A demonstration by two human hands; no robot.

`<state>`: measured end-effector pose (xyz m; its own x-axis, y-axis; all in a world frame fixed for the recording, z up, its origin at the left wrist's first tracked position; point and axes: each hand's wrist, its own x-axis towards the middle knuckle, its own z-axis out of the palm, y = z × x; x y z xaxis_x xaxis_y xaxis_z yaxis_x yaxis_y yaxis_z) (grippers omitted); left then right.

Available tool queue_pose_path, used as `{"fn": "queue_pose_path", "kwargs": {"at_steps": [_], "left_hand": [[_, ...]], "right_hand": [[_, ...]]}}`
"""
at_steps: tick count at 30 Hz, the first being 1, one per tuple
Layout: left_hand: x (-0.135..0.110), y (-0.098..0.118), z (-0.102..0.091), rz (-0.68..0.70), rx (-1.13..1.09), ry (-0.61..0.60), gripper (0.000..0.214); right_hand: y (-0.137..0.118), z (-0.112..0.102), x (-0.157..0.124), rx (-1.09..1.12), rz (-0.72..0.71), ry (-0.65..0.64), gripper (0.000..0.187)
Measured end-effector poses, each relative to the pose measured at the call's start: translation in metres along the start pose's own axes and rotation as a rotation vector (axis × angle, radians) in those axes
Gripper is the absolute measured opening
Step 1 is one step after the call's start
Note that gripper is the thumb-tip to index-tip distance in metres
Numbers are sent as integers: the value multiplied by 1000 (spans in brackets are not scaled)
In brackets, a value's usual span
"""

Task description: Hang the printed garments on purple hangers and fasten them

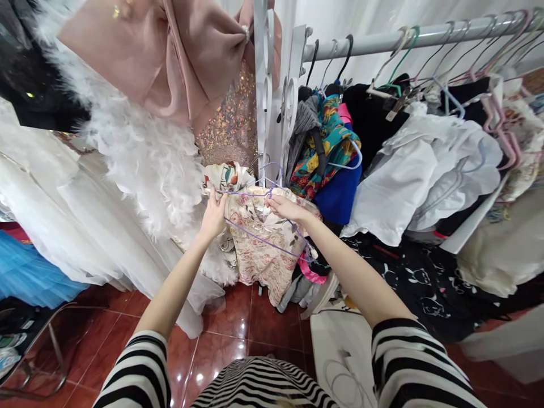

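My hands are raised in front of me, holding up a cream floral garment [260, 249] with pink and red print. A thin purple wire hanger [244, 193] runs across its top, with its hook [270, 171] pointing up and its lower wire crossing the fabric. My left hand [213, 215] pinches the hanger's left end together with the garment's edge. My right hand [285, 208] grips the garment near the hanger's middle, with the wire close by. Part of the garment's top is hidden behind my fingers.
A metal rail [382, 42] bears crowded hangers and bright, black and white clothes. A white cut-out panel [267, 85] stands behind my hands. A white feathered gown [148, 153] hangs to the left, under a pink bow [157, 56]. The floor is glossy red tile [229, 320].
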<state>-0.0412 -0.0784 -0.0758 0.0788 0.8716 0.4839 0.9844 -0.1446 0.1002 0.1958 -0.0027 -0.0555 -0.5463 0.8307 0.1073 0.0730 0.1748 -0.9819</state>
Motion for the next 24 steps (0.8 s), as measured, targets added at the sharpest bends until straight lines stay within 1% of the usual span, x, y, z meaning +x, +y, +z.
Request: {"fn": "queue_pose_path", "kwargs": {"at_steps": [4,6,8,12,14,16,18,21,24], "left_hand": [[0,3,-5,6,-20,-15,68],[-1,5,-7,-9,19,-12,64],[-1,7,-8,-38,51,3,56],[2,5,-9,-45,4,75,37],[7,3,-10,-25,-40,56,32],[14,1,-12,-18,-56,8,31],[25,1,-16,-22,-50,-14,33],[43,1,-21,-27,-51,0,33],[61,0,-24,-28,-75,30,31]], "right_hand": [[-4,-7,4,-371,-141,56,31],[-6,-11,4,-477,-181,102,32],[-6,-13,4,-538,-206,144,32],[2,-14,1,-539,-203,204,33],[6,-15,0,-515,-185,228,33],[7,-18,-1,-494,-186,255,31],[7,-22,-2,-469,-195,287,27],[6,-29,-5,-439,-195,326,23],[11,-39,-11,-418,-167,334,19]]}}
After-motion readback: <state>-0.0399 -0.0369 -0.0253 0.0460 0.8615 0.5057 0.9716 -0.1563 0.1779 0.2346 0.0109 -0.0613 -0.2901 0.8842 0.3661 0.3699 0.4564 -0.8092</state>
